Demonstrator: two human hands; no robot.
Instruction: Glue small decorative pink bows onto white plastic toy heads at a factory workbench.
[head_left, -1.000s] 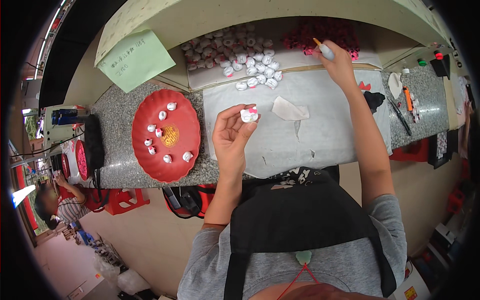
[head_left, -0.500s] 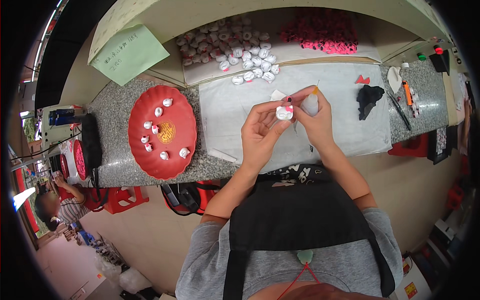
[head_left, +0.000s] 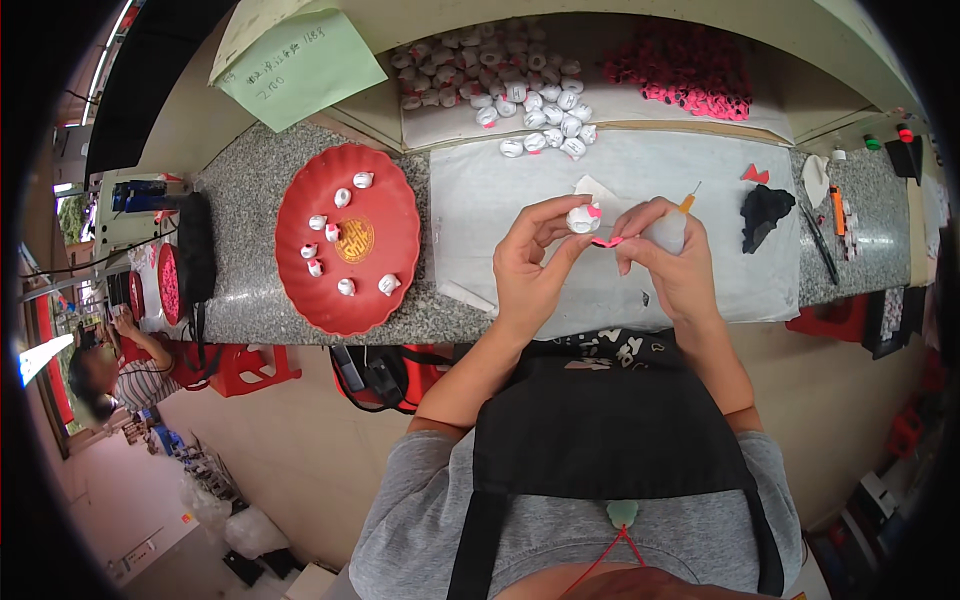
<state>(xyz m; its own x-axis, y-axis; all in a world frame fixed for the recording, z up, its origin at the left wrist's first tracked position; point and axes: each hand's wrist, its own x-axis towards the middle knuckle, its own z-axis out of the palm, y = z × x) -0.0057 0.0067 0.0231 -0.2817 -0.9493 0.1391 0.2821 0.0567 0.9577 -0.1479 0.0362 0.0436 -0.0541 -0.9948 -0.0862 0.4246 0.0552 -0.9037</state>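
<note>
Over the white sheet [head_left: 500, 230], my left hand [head_left: 532, 262] pinches a small white cat-like head [head_left: 582, 219] with a pink spot on it. A thin pink and black piece [head_left: 606, 242] sits between the two hands, at the fingertips of my right hand [head_left: 672, 262]. That same right hand also keeps a translucent glue bottle [head_left: 668, 232] with an orange needle tip [head_left: 687, 203] against its palm, the needle pointing up and away. A small white paper piece [head_left: 597, 190] lies just beyond my hands.
A red scalloped tray [head_left: 300, 290] with several white heads stands at left. On the back shelf are piles of white heads [head_left: 500, 75] and pink-black pieces [head_left: 690, 75]. At right lie a black cloth [head_left: 765, 215], a pen [head_left: 818, 243] and an orange lighter [head_left: 838, 212]. Another person [head_left: 140, 380] sits far left.
My hands have drawn slightly apart, and the white head has turned in my left fingers. The pink and black piece now shows at my right fingertips. The whole view has shifted a little.
</note>
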